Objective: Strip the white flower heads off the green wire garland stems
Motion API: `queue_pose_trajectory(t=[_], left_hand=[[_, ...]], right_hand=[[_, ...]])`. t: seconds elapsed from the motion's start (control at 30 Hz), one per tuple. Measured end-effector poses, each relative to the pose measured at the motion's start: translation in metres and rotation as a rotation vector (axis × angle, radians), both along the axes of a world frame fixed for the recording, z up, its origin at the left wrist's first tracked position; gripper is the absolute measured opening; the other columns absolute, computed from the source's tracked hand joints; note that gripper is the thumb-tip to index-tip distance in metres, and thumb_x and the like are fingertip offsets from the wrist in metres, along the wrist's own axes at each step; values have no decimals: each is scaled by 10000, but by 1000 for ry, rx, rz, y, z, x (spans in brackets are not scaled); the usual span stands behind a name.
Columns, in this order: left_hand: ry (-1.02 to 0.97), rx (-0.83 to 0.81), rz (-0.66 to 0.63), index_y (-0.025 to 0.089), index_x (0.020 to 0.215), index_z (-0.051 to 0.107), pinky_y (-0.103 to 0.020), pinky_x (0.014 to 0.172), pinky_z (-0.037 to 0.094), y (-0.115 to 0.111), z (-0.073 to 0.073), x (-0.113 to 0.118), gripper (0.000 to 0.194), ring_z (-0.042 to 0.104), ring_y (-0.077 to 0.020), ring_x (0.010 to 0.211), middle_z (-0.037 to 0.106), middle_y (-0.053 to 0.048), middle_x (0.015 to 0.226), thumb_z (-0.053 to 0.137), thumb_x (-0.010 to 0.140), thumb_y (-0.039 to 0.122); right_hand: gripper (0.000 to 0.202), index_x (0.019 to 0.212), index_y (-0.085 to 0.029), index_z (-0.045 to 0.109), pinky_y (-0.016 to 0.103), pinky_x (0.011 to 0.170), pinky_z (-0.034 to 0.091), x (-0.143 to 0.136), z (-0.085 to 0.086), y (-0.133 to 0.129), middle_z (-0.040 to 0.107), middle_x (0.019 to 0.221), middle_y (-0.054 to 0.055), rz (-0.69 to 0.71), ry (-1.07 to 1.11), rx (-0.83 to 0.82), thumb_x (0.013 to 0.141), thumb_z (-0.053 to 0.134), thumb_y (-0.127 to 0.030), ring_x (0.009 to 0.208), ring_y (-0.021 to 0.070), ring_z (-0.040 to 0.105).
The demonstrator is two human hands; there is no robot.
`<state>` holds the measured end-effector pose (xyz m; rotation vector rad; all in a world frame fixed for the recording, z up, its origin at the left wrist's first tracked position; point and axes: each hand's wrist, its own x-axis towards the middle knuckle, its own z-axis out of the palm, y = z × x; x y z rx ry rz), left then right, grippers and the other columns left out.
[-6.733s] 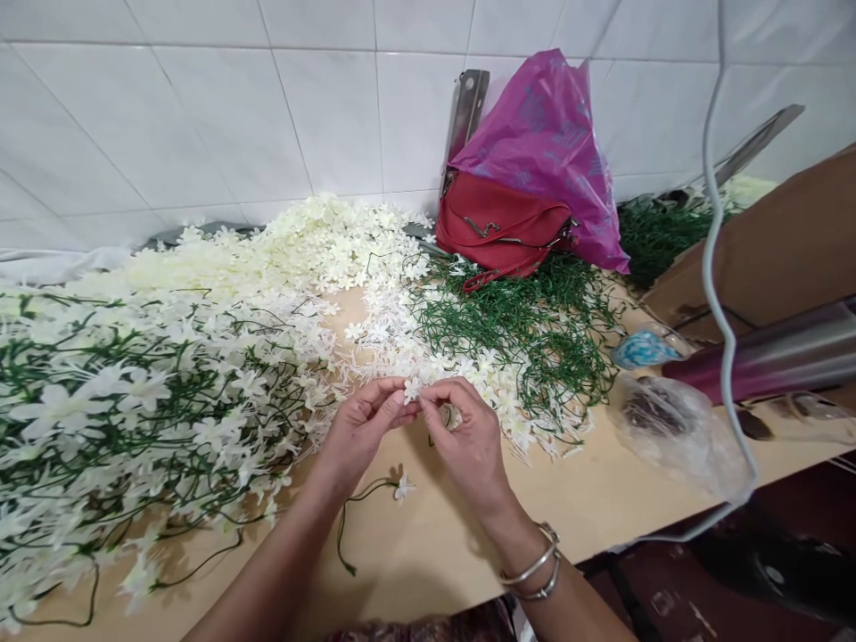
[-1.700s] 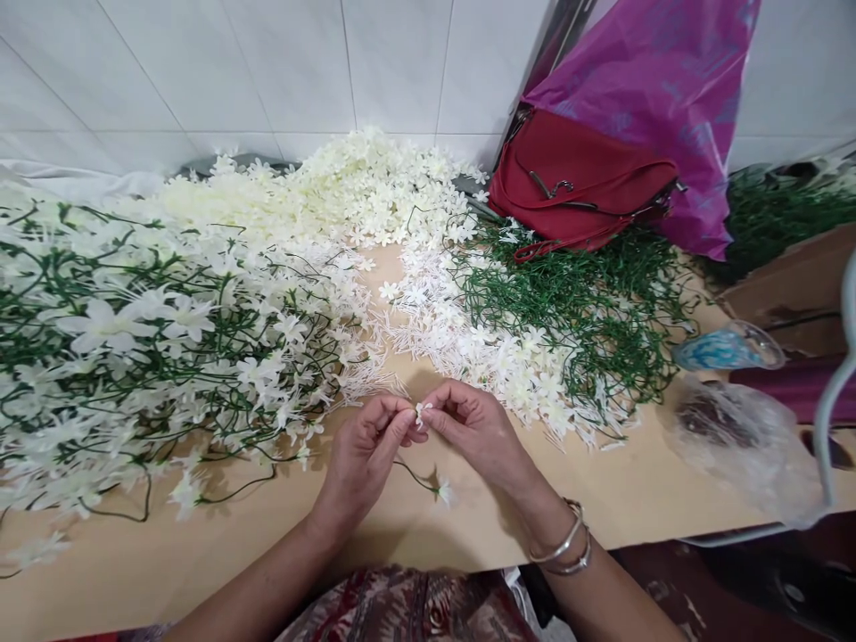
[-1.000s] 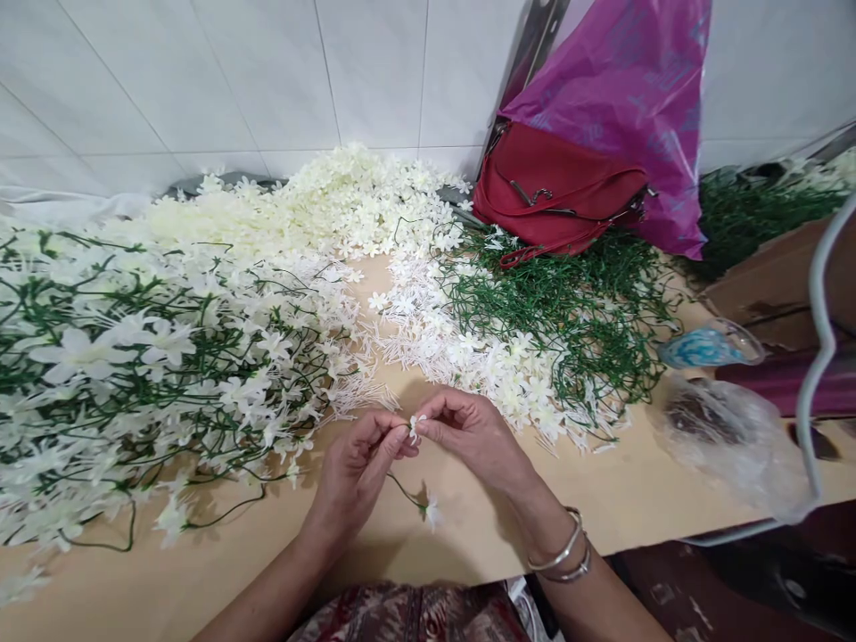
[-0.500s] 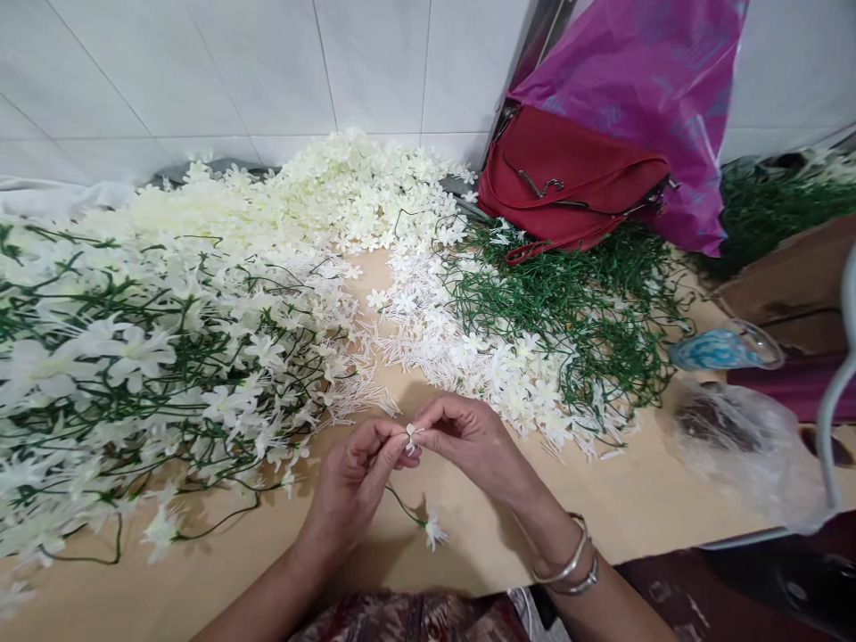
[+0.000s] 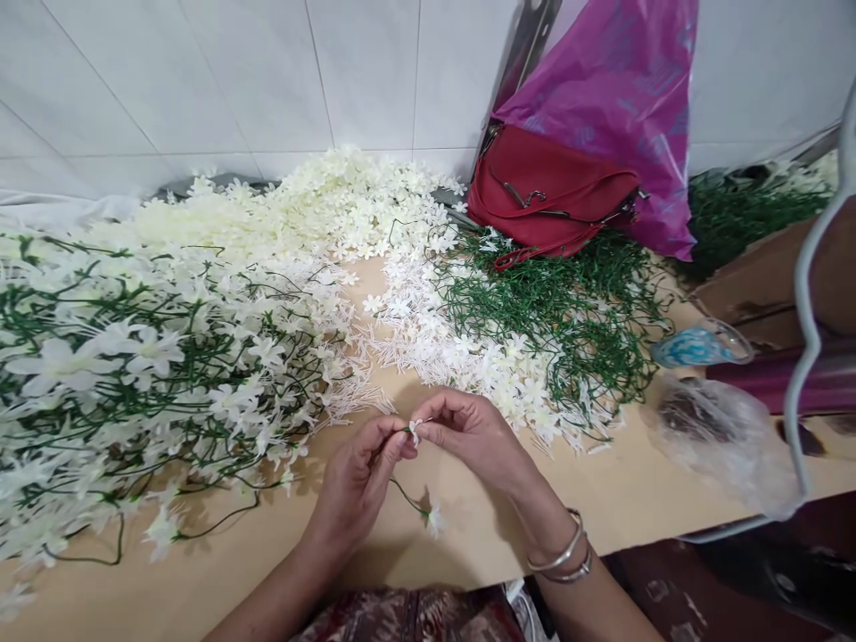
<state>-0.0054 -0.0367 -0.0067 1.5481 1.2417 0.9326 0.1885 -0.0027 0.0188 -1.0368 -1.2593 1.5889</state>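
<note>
My left hand [image 5: 361, 473] is closed in a pinch on a thin green artificial flower stem [image 5: 405, 493]. The stem hangs below the fingers and carries a white bloom [image 5: 435, 520] at its lower end. Close against it, my right hand [image 5: 474, 439] pinches a small white artificial flower [image 5: 415, 432] between thumb and forefinger. This flower sits at the green tip by my left fingertips; whether it is fixed on the stem I cannot tell. Just beyond my hands lie loose white petals [image 5: 528, 388] and thin white stamens [image 5: 407, 349].
Stemmed white flowers [image 5: 201, 357] are heaped at left, cream petals [image 5: 361, 192] along the wall. Green stems [image 5: 528, 303] lie at right beneath a red handbag [image 5: 548, 192] and purple plastic bag [image 5: 621, 116]. A plastic cup [image 5: 699, 346], clear bag [image 5: 728, 437] and curved grey bar [image 5: 799, 357] stand further right.
The small white flower has turned, and a green tip now shows between it and my left fingers. My hands have barely moved; the view has shifted slightly.
</note>
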Motion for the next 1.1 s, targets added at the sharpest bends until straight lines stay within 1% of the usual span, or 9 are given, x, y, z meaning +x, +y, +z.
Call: queue_pose_trajectory(t=[0.13, 0.23, 0.4, 0.53, 0.73, 0.9, 1.0, 1.1], left_hand=[[0, -2, 0, 225, 1030, 663, -281, 800, 568, 0, 2, 0, 208, 744, -170, 835, 761, -26, 889, 505, 1079, 351], [1, -6, 4, 224, 1004, 671, -279, 790, 567, 0, 6, 0, 210, 749, -173, 824, 766, -25, 873, 519, 1072, 352], [-9, -14, 2, 217, 974, 688, -280, 775, 567, 0, 9, 0, 221, 754, -181, 809, 772, -30, 861, 537, 1064, 352], [-38, 2, -4, 217, 963, 696, -274, 774, 576, 1, 10, -2, 216, 754, -177, 798, 776, -27, 859, 543, 1060, 336], [-29, 36, -16, 220, 939, 697, -248, 739, 577, 2, 14, -2, 177, 761, -166, 764, 791, -14, 819, 569, 1041, 288], [12, 59, -29, 219, 925, 691, -239, 733, 568, 2, 13, -3, 177, 761, -161, 772, 784, -9, 819, 568, 1042, 270], [17, 61, -30, 220, 936, 692, -242, 730, 567, 2, 10, -5, 174, 758, -161, 769, 785, -10, 826, 575, 1046, 287], [-2, 47, -29, 214, 945, 698, -255, 760, 574, 3, 7, -3, 190, 756, -166, 793, 790, -26, 856, 579, 1050, 317]], right_hand=[[100, 827, -215, 748, 316, 753, 534, -1, 1, -1, 726, 811, 15, -27, -67, 52, 847, 784, -306, 773, 160, 660], [94, 816, -215, 750, 322, 754, 534, -2, 4, -2, 729, 812, 19, -42, -78, 58, 853, 779, -296, 773, 163, 666], [93, 809, -223, 749, 334, 743, 569, -4, 6, -2, 732, 787, 16, -9, -19, 5, 850, 791, -296, 751, 169, 688], [108, 807, -219, 749, 329, 731, 586, -6, 5, -1, 726, 770, 8, 8, 36, -19, 851, 809, -298, 727, 160, 698], [123, 824, -213, 748, 338, 747, 601, -8, 3, -1, 727, 765, 2, 43, 115, -63, 859, 827, -302, 729, 158, 717], [159, 814, -207, 732, 337, 752, 597, -8, 2, 0, 727, 753, 0, 77, 116, -90, 856, 833, -323, 731, 156, 719], [161, 810, -205, 728, 332, 759, 590, -8, 2, 0, 722, 761, -2, 64, 96, -80, 863, 823, -324, 738, 150, 710], [182, 820, -202, 722, 335, 765, 584, -7, 2, -1, 719, 760, 0, 74, 117, -78, 860, 826, -346, 740, 153, 703]])
